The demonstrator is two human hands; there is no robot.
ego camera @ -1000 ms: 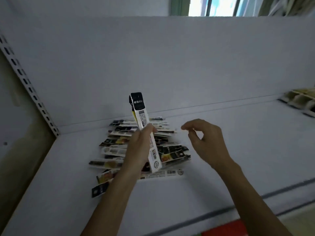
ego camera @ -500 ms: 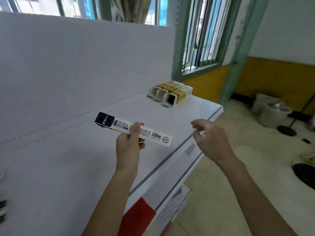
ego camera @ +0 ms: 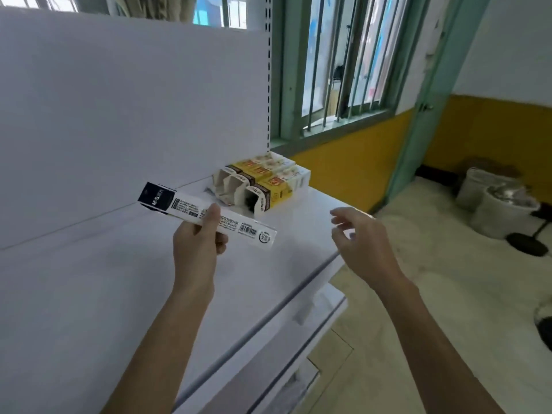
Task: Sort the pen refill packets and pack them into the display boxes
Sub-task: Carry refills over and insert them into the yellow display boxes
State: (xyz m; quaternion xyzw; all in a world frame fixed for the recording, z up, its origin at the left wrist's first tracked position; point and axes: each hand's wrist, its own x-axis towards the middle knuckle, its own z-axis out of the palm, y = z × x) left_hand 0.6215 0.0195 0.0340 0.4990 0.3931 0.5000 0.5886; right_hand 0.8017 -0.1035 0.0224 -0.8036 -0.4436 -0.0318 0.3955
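My left hand [ego camera: 198, 240] grips a long white pen refill packet [ego camera: 245, 228] with a dark blue top, held almost level above the white shelf [ego camera: 89, 279]. Its barcode end points right, toward the display boxes [ego camera: 268, 186]. Those yellow-and-white boxes lie on their sides at the shelf's far right corner, open ends facing me. My right hand [ego camera: 363, 243] hovers past the shelf's right edge, fingers loosely curled, holding nothing. The pile of loose packets is out of view.
The white back panel [ego camera: 134, 100] rises behind the shelf. A lower shelf edge [ego camera: 313, 318] juts out below. To the right are a barred window [ego camera: 343, 70], a yellow wall and grey buckets [ego camera: 493, 204] on the floor.
The view has swung right, from the packet pile to the boxes. My left hand tipped the packet from upright to nearly level and carried it closer to the boxes. My right hand stays empty.
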